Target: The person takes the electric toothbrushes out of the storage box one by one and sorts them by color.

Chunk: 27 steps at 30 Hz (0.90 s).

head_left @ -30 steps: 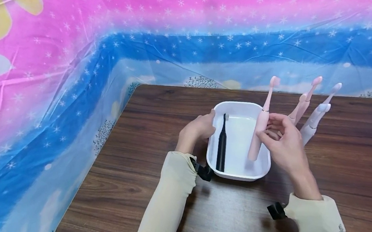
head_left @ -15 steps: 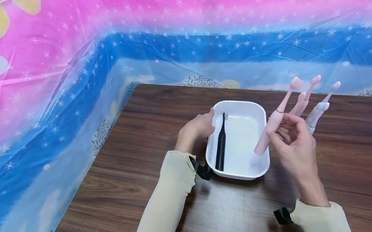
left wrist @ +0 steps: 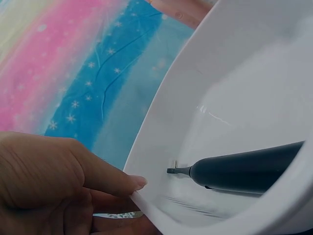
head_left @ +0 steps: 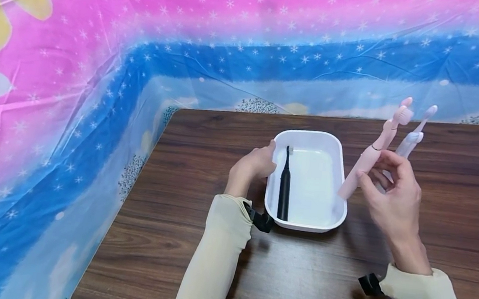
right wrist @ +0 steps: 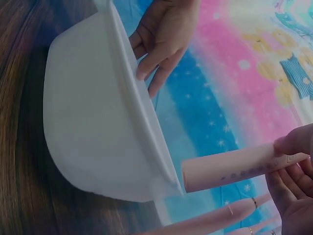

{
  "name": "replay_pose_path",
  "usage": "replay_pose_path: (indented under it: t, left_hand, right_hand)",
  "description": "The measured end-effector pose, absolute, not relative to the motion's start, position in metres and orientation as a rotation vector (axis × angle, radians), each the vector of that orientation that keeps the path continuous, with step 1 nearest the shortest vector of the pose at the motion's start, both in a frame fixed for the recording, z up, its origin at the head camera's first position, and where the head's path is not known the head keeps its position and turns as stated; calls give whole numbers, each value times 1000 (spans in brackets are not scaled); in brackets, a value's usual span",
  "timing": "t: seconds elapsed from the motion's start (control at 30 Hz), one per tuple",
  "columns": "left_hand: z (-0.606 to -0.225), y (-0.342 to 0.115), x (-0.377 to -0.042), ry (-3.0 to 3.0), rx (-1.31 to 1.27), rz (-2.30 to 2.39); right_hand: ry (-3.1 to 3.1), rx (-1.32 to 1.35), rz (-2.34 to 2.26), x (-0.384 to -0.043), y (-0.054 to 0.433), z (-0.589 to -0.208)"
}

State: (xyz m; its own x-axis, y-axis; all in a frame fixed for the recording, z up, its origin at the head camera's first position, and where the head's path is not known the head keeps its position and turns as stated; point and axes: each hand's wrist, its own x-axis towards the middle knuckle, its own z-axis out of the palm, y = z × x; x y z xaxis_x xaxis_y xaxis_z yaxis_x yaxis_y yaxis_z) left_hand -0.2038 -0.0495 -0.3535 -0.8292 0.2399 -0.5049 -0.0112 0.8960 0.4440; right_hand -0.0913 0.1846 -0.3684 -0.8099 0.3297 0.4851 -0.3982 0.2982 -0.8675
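A pale pink electric toothbrush [head_left: 364,164] is pinched between the thumb and fingers of my right hand [head_left: 399,207], head up and leaning right. In the head view its lower end overlaps the right rim of a white tray [head_left: 312,190]; in the right wrist view the handle [right wrist: 225,169] shows beside that rim. My left hand [head_left: 252,166] grips the tray's left rim, with the thumb [left wrist: 117,178] over the edge and fingers outside. Inside the tray, along its left wall, lies a black electric toothbrush [head_left: 285,187], bristles toward the far end.
Behind my right hand stand more toothbrushes, pink ones [head_left: 407,102] and pale lilac ones [head_left: 431,112], their lower parts partly hidden. The dark wooden table [head_left: 184,163] meets a pink and blue patterned cloth [head_left: 232,60] at its back and left edges.
My right hand has moved right with the pink toothbrush, from over the tray to its right rim, and the toothbrush tilts further right. The left hand keeps its place on the tray.
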Motion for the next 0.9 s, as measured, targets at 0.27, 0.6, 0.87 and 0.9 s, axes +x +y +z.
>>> replay_pose_path:
  t: [0.27, 0.6, 0.87, 0.9]
  left_hand:
    - [-353, -50, -203, 2485, 154, 596]
    - [-354, -51, -203, 2487, 158, 590]
    - [-355, -50, -202, 2488, 162, 603]
    - [-355, -51, -202, 2491, 161, 602]
  right_hand:
    - [-1939, 41, 1509, -90, 193, -373]
    - [-1985, 64, 1330, -91, 197, -390]
    - [-2018, 35, 1311, -90, 200, -402]
    - [-2023, 32, 1309, -90, 200, -403]
